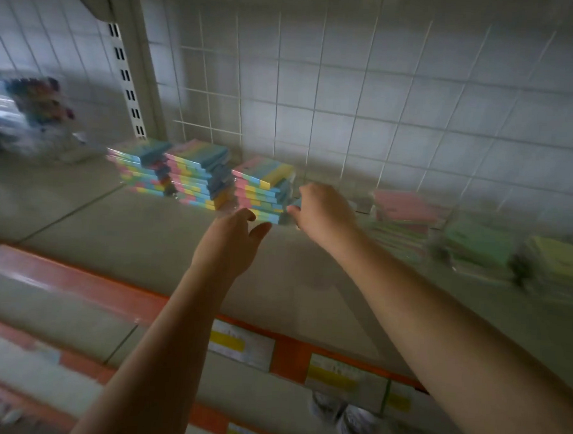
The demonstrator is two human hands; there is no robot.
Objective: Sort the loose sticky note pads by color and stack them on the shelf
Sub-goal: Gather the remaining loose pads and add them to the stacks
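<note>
Three stacks of multicolour sticky note pads stand in a row on the grey shelf [138, 235]: a left stack [138, 167], a middle stack [197, 175] and a right stack [261, 189]. My left hand [230, 243] reaches to the front lower corner of the right stack, fingers extended and touching it. My right hand [322, 212] is at that stack's right side, fingers curled against its lower pads; the blur hides whether it grips them. Further right lie blurred piles of pink pads [402, 206], green pads [476, 243] and yellow pads [555, 260].
A white wire grid [350, 104] backs the shelf, with a slotted upright [126, 75] at the left. Blurred packaged goods [35, 114] sit on the neighbouring shelf. An orange front rail [288, 353] carries price labels. Lower shelves show below.
</note>
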